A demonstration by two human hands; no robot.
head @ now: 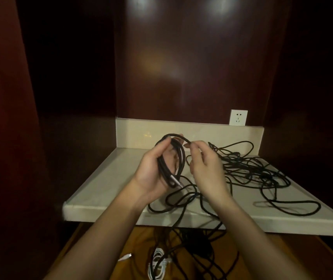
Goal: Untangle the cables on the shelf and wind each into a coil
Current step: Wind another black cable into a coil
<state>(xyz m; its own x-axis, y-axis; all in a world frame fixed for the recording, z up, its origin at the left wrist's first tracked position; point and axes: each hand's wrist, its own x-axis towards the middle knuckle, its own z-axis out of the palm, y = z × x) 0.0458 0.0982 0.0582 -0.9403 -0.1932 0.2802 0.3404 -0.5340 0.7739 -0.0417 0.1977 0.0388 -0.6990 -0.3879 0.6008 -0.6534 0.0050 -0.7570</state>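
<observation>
A coiled white cable [158,263] is seen lowest in view, lying on the brown wooden floor [92,245] below the front edge of the pale stone shelf [105,174], with loops of black cable hanging down beside it. Two bare forearms are raised over the shelf's front edge. A partly wound coil of thin black cable [173,158] is gripped in the left hand [155,170], fingers curled round several turns; a silver-tipped plug end [174,181] is seen at the coil's lower part, near the palm. The top strand of the same coil is pinched between thumb and fingertips of the right hand [204,166], held just beside the left. A loose tangle of black cable [252,170] is spread over the right half of the shelf, reaching toward its right front corner and trailing over the front edge. A white wall socket [238,117] is set above the shelf's raised back edge, near the back right corner, against dark wooden panelling [181,57].
</observation>
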